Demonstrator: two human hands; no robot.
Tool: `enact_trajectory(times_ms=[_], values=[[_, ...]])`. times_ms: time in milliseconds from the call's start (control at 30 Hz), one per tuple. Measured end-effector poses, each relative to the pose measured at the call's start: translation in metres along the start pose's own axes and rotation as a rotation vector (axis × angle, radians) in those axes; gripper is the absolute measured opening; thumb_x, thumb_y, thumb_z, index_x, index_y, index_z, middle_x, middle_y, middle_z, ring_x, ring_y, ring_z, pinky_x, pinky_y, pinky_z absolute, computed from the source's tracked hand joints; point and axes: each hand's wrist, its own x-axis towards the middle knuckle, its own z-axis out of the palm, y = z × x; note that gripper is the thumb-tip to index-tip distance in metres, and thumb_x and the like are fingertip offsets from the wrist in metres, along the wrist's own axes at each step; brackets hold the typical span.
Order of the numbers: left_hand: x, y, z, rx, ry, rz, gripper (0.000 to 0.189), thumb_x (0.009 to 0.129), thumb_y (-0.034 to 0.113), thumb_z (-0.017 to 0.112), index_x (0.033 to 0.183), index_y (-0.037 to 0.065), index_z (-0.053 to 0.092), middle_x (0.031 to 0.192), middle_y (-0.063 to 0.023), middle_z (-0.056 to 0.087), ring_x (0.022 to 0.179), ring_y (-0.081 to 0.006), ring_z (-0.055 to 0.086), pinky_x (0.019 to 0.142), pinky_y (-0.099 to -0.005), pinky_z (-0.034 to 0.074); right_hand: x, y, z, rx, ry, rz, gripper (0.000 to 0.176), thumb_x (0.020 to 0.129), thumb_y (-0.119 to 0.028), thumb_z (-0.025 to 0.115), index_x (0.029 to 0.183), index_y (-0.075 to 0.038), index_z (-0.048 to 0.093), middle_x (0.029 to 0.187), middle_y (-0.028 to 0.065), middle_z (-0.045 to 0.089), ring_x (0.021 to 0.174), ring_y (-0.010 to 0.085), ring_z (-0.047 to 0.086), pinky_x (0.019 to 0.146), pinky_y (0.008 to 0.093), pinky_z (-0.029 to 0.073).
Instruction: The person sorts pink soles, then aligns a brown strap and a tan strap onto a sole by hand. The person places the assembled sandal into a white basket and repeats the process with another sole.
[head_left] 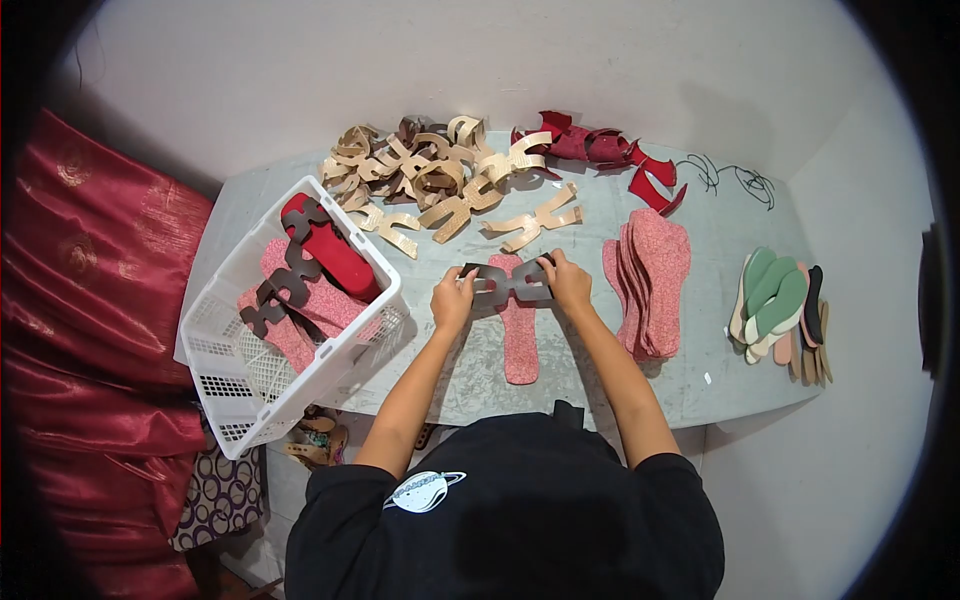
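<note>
A dark grey, X-shaped sandal upper (512, 284) is stretched between my two hands, over a pink speckled insole (520, 345) that lies upright on the table. My left hand (453, 298) pinches the upper's left end. At the opposite end, my right hand (568, 283) has its fingers closed on the upper. The insole's top shows above the strap, while its middle is covered. Just right of my right hand is a stack of pink speckled insoles (655, 285). Gold X-shaped uppers (535, 218) lie beyond my hands.
A white plastic basket (290, 405) at the left holds pink and red soles with dark straps. Red uppers (590, 145) and black cord (735, 180) lie at the back of the grey table (450, 375). Green, white, black and tan soles (780, 300) sit at the right. Red curtain (100, 350) hangs left.
</note>
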Motion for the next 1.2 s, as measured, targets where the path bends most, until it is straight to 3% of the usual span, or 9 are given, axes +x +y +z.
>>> enact_trajectory(times_ms=[67,133,233,633,867,1200], values=[[0.003,0.006,-0.001,0.133,-0.016,0.007,0.029,0.082,0.039,0.057,0.090,0.011,0.061,0.061,-0.0126,0.061,0.058,-0.0339,0.060,0.052,-0.0410,0.043,0.007,-0.003,0.003,-0.099,-0.059,-0.012,0.033,0.085,-0.041,0.050,0.081,-0.009,0.051,0.058,0.0153,0.059,0.055,0.0303,0.061,0.043,0.0384,0.045],[0.009,-0.006,0.006,0.166,0.030,0.049,0.029,0.081,0.040,0.058,0.089,0.012,0.062,0.060,-0.0113,0.061,0.058,-0.0323,0.060,0.051,-0.0400,0.044,0.009,-0.002,0.011,-0.085,-0.048,-0.046,0.032,0.086,-0.041,0.049,0.085,-0.010,0.050,0.055,0.0144,0.058,0.051,0.0329,0.059,0.044,0.0430,0.044],[0.012,-0.012,0.007,0.220,0.064,0.098,0.029,0.081,0.041,0.058,0.088,0.013,0.062,0.061,-0.0104,0.062,0.059,-0.0309,0.061,0.051,-0.0393,0.045,0.008,-0.001,0.021,-0.139,-0.003,-0.083,0.032,0.086,-0.041,0.049,0.083,-0.009,0.050,0.053,0.0121,0.058,0.047,0.0298,0.059,0.038,0.0405,0.043],[0.013,-0.010,0.007,0.267,-0.028,0.175,0.022,0.085,0.035,0.053,0.089,0.014,0.058,0.072,-0.0105,0.064,0.066,-0.0313,0.062,0.053,-0.0403,0.046,-0.001,0.001,0.021,-0.106,-0.060,0.044,0.030,0.087,-0.039,0.048,0.083,-0.009,0.049,0.057,0.0147,0.058,0.051,0.0338,0.058,0.043,0.0431,0.043],[0.013,-0.020,0.014,0.246,0.025,0.227,0.021,0.084,0.033,0.053,0.086,0.012,0.057,0.079,-0.0079,0.058,0.069,-0.0292,0.059,0.054,-0.0398,0.046,-0.002,0.003,0.025,-0.123,-0.009,-0.038,0.030,0.087,-0.038,0.048,0.082,-0.008,0.047,0.054,0.0123,0.057,0.048,0.0311,0.058,0.040,0.0411,0.042],[0.013,-0.023,0.016,0.273,0.028,0.245,0.023,0.084,0.035,0.054,0.085,0.012,0.056,0.081,-0.0068,0.055,0.068,-0.0293,0.059,0.053,-0.0395,0.046,-0.007,0.005,0.028,-0.149,-0.015,-0.024,0.028,0.086,-0.034,0.051,0.081,-0.007,0.047,0.068,0.0104,0.058,0.056,0.0290,0.060,0.044,0.0397,0.045]])
